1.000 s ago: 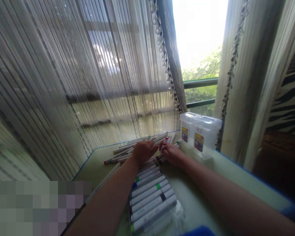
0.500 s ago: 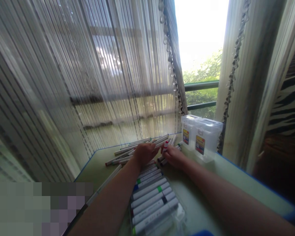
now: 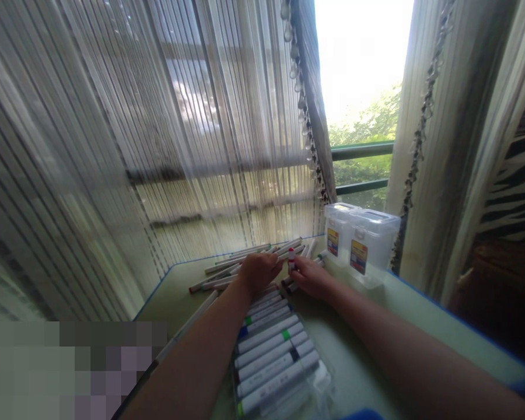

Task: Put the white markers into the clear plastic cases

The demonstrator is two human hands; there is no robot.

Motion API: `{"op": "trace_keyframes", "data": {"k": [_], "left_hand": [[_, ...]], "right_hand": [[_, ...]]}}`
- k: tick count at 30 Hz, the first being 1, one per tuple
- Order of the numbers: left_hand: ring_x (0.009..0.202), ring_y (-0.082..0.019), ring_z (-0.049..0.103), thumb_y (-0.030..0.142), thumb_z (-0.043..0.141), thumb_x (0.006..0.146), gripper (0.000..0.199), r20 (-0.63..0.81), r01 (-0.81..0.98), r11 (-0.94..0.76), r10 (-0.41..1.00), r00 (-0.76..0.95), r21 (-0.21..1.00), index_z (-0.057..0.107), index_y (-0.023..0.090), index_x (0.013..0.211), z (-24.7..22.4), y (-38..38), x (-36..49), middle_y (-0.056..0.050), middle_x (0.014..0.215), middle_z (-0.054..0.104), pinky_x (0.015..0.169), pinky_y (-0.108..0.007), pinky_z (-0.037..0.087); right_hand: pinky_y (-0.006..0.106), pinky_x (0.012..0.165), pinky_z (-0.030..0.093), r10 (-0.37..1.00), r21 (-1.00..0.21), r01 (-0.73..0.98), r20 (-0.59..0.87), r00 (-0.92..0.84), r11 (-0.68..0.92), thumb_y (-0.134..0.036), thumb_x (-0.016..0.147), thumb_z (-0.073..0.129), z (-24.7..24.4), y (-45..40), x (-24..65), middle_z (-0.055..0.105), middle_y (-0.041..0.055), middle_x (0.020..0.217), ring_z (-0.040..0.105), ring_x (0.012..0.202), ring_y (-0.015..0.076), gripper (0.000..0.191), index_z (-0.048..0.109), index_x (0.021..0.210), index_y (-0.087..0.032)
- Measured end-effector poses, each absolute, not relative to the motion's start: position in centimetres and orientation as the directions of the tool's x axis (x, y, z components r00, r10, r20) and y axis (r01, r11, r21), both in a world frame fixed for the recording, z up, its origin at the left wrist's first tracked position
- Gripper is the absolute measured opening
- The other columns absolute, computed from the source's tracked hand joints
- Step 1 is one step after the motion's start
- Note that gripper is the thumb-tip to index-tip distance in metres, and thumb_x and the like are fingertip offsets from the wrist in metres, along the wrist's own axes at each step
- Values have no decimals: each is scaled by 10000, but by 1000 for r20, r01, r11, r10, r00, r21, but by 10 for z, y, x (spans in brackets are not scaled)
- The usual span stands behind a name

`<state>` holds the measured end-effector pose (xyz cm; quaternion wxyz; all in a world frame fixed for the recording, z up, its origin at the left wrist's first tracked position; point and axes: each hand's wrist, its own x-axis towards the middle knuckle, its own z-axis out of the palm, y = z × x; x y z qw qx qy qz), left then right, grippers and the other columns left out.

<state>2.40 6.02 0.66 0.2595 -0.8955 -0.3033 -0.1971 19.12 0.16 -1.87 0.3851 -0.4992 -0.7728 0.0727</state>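
My right hand (image 3: pixel 310 276) is closed on a marker (image 3: pixel 291 258) with a red end, which stands nearly upright between the fingertips. Just left of it, my left hand (image 3: pixel 258 272) rests at the edge of a loose pile of white markers (image 3: pixel 219 269), fingers curled; whatever they may hold is hidden. Below and between my forearms lies a clear case (image 3: pixel 326 379) with a row of white markers (image 3: pixel 273 356) side by side, some with green, blue or black bands. My left forearm covers part of that row. More loose markers (image 3: pixel 308 249) lie behind my right hand.
Two clear lidded plastic boxes (image 3: pixel 378 245) with colourful labels stand at the table's back right. The pale green table (image 3: pixel 354 338) has a blue edge. Striped string curtains (image 3: pixel 219 146) hang close behind it, and a long pale object (image 3: pixel 192 321) lies by my left forearm.
The red-ended marker in my right hand has tipped more upright and shifted slightly left. My left hand has barely moved. The view has turned slightly.
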Motion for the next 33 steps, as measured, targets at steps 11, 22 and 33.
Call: {"op": "trace_keyframes", "data": {"k": [11,22,33], "left_hand": [[691,-210,661,312,399,903,301,458,633,-698,467,756,-334,622,148,786,6,62,22,-105,756,686,609,-307,487],[689,-228,670,325,365,909,342,426,690,-646,550,718,-327,640,153,801,8,61,26,-106,743,693,606,-318,492],[736,-259,683,345,380,897,349,425,734,-603,603,675,-311,659,150,822,10,60,26,-121,776,703,630,-344,505]], "right_hand": [[252,622,304,855,-462,776,485,-184,430,-166,733,453,-16,-1,191,499,1,718,439,685,141,41,432,724,-200],[250,661,344,861,-427,798,462,-212,426,-143,706,473,-12,-7,189,547,30,771,477,733,152,79,506,767,-182],[258,697,362,861,-406,812,461,-215,420,-153,726,465,-15,-4,189,558,41,795,493,767,162,112,523,819,-175]]}}
